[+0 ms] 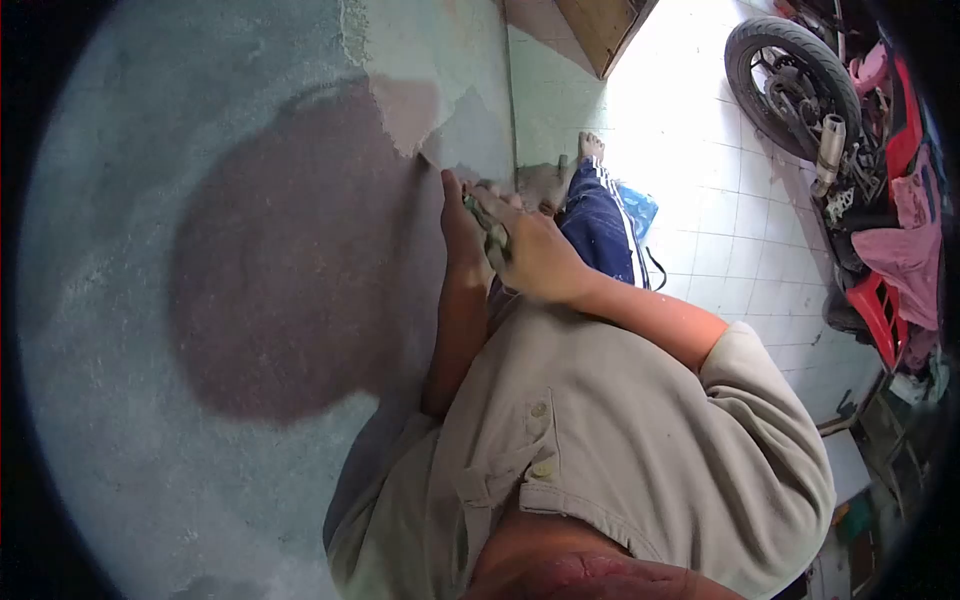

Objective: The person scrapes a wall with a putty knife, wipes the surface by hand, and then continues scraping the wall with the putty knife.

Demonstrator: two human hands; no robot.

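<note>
My left hand (460, 222) is close to the grey-green wall, its thumb or finger pointing up along the wall. My right hand (540, 258) meets it from the right, with bent fingers smeared grey. Between the two is a small lumpy grey and green thing (492, 232), mostly covered by the fingers, so I cannot make out what it is. Just past the left fingertip, a thin dark edge (427, 158) touches the wall beside a lighter, ragged patch (408, 118). Which hand holds that edge is hidden.
A large head shadow falls on the wall. Beyond my hands are my leg in blue trousers (600, 225), a bare foot (591, 146) and a blue packet (637, 208) on white floor tiles (715, 165). Right: a motorcycle wheel (793, 85) and pink cloth (905, 250). Top: a wooden piece (605, 25).
</note>
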